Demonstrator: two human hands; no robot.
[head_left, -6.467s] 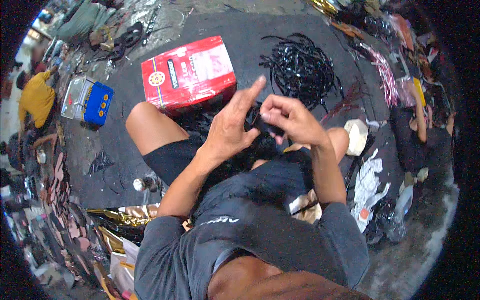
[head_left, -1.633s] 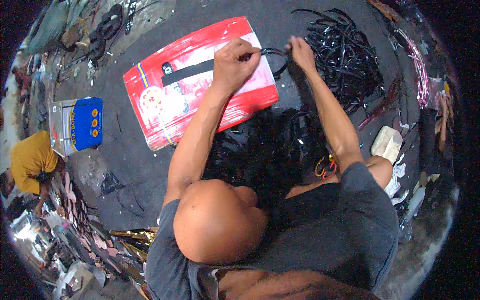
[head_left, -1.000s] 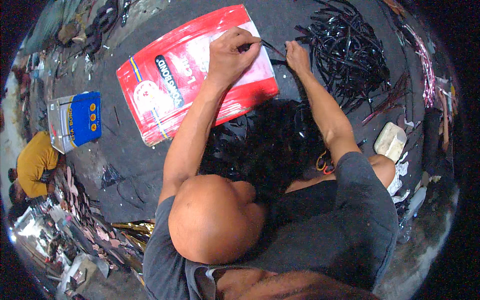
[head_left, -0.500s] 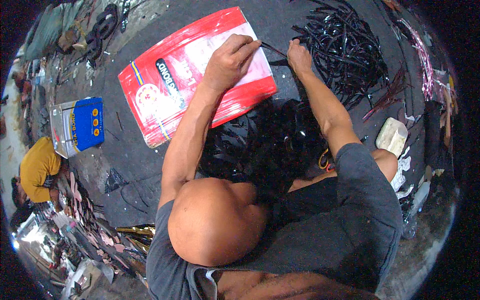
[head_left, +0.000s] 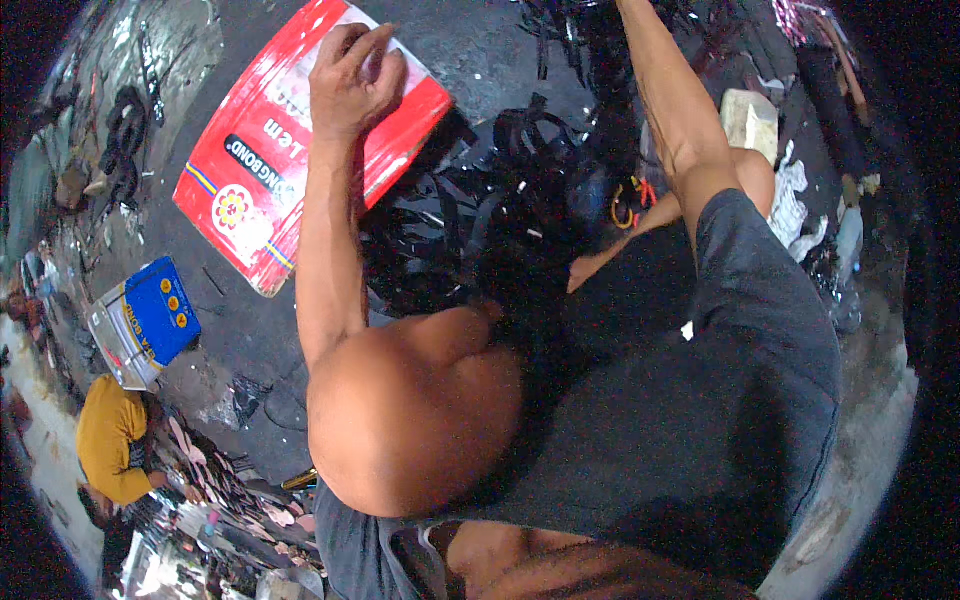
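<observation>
A red and white rectangular can point(head_left: 235, 150) lies on the dark floor ahead of me, to the left. Over its far end is my left hand point(head_left: 350, 85), fingers loosely bent, with a gap between thumb and finger; I see nothing between them. My right forearm stretches to the top edge, where the right hand is out of the picture. Near the can and in front of my body lies a heap of glossy black strips point(head_left: 430, 215). More black strips point(head_left: 545, 30) lie at the top, by the right forearm.
A blue and silver square can point(head_left: 150, 320) stands at the left, beside a person in a yellow top point(head_left: 110, 440). Flat pinkish pieces point(head_left: 225, 485) lie scattered there. At the right are a whitish block point(head_left: 750, 125), crumpled white material point(head_left: 790, 205) and a clear bottle point(head_left: 847, 310).
The view has shifted, so the can sits farther left and higher. The black strip stretched between my hands no longer shows. My right hand has left the picture at the top.
</observation>
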